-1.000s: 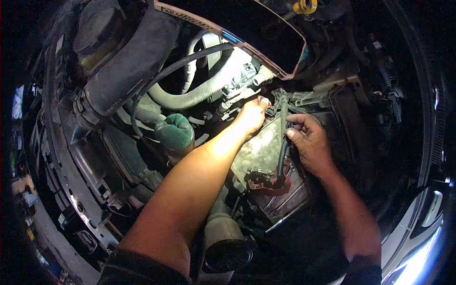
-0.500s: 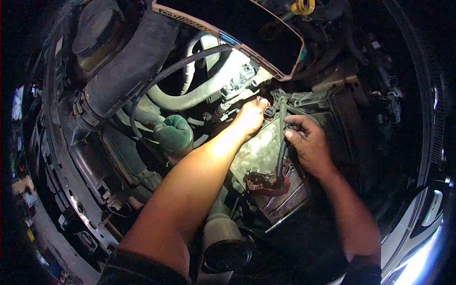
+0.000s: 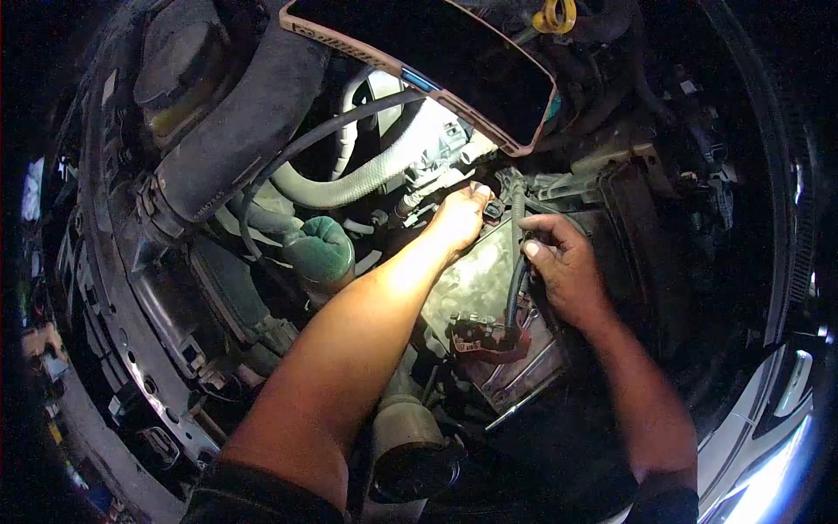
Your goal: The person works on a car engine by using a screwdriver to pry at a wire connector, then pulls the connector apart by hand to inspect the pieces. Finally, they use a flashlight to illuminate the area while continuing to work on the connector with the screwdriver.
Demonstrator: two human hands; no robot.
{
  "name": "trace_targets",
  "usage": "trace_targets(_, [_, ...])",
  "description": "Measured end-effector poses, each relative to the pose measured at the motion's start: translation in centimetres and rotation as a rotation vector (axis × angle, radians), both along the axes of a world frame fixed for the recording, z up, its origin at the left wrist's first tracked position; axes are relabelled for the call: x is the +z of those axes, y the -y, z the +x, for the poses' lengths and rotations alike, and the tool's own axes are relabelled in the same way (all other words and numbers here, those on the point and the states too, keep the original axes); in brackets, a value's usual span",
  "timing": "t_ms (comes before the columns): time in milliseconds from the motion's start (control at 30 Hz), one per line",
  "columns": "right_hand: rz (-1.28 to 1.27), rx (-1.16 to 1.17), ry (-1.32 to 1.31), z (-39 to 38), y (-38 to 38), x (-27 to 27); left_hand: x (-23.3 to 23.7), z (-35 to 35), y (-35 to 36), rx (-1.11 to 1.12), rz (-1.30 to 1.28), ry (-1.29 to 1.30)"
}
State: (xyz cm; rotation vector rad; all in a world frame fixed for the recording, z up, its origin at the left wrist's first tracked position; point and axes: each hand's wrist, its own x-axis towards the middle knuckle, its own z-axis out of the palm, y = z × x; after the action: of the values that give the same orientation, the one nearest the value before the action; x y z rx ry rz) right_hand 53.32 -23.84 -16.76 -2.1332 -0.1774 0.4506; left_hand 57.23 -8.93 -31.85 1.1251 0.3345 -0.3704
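Front frame point(image 3: 131, 349): a dark metal band that curves down the left edge of the frame.
Intake duct point(image 3: 236, 113): a thick black tube in the upper left, slanting up to the right.
Green cap point(image 3: 321, 247): left of centre, just below the duct.
Grey hose point(image 3: 367, 175): ribbed, arching from the green cap up toward the centre.
Left hand point(image 3: 458, 218): at centre and brightly lit. Its fingers are curled and the tips rest against a small black connector point(image 3: 494, 210). Whether they pinch it cannot be told.
Battery point(image 3: 476, 279): a dusty top face lying between the two hands.
Red terminal cover point(image 3: 489, 336): at the battery's lower edge.
Black ribbed cable point(image 3: 515, 288): rises from the red terminal cover to the connector area.
Right hand point(image 3: 563, 266): right of centre, closed around the black ribbed cable partway up.
Yellow ring point(image 3: 557, 13): at the top edge, right of centre.
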Motion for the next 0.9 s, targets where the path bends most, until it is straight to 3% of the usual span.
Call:
trace_targets(500, [-0.096,-0.024,-0.057,0.0,-0.4,0.8,-0.9,0.3,0.2,-0.013,-0.083,-0.007])
trace_targets(833, [-0.022,0.007,0.003,0.0,-0.6,1.0,-0.8,0.2,0.2,-0.005,0.020,0.005])
trace_targets(900, [-0.107,0.027,0.012,0.0,-0.7,1.2,-0.4,0.1,0.1,-0.005,0.020,0.011])
